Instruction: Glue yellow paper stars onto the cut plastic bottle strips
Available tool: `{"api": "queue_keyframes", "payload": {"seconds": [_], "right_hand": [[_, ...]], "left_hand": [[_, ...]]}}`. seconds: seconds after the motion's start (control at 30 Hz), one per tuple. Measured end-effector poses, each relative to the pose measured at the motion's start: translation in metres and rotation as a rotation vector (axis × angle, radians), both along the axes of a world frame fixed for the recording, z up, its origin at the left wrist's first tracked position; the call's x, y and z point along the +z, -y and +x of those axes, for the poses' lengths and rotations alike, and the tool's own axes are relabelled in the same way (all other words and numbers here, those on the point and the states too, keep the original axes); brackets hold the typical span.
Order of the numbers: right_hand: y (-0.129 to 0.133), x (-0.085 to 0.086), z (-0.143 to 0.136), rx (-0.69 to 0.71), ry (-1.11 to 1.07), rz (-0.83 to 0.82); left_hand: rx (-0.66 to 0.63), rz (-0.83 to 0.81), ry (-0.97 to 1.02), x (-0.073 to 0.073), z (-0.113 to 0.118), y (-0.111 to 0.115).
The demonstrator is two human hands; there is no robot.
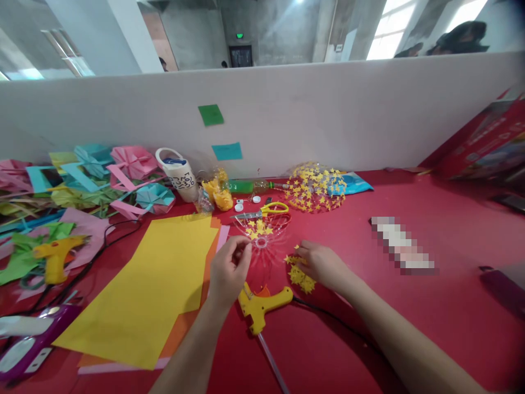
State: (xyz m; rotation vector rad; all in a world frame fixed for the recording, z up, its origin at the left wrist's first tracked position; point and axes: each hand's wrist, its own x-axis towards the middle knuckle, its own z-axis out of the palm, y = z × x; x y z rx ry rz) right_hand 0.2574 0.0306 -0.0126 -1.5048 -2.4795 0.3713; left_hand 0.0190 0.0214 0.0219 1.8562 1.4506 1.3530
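My left hand [230, 269] is curled, thumb and forefinger together, at the near left edge of a clear plastic piece cut into thin strips [261, 242]; what lies between the fingertips is hidden. Yellow stars [258, 230] sit on the strips' far side. My right hand [322, 264] reaches from the right over a small pile of yellow stars [302, 279], its fingertips pinched at a star on the pile's upper edge. Just nearer than both hands, a yellow glue gun [262, 307] lies on its side with a clear glue stick [273, 361] in its back.
Yellow-handled scissors [273, 209] lie beyond the strips, near a star-covered clear dome [315, 189]. Yellow paper sheets [151, 284] cover the left side. Folded paper lanterns [135, 161], a second glue gun [57, 257] and a white cup [178, 178] stand farther left. A partition [287, 120] borders the red table.
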Motion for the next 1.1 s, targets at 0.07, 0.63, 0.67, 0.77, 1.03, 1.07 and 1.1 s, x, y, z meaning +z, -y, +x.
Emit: {"api": "queue_keyframes", "payload": {"seconds": [0.07,0.63,0.67,0.77,1.03,1.07,1.1], "right_hand": [[-0.001,-0.002,0.002,0.000,-0.025,-0.024],[-0.008,0.004,0.006,-0.285,-0.541,-0.273],[-0.004,0.008,0.002,-0.289,-0.572,-0.239],[0.012,0.019,-0.014,-0.222,-0.666,0.052],[0.034,0.010,-0.039,0.233,-0.532,0.494],[0.035,0.011,-0.039,0.223,-0.560,0.469],[0.035,0.013,-0.039,0.204,-0.599,0.428]], "left_hand": [[0.015,-0.030,0.030,-0.006,-0.005,-0.002],[-0.169,-0.176,0.072,-0.002,0.007,0.013],[-0.216,-0.224,0.067,0.000,0.010,0.015],[-0.383,-0.415,0.094,0.005,0.019,0.019],[-0.418,-0.631,0.362,-0.001,0.027,0.019],[-0.412,-0.614,0.368,0.001,0.026,0.019],[-0.411,-0.590,0.367,0.002,0.025,0.019]]}}
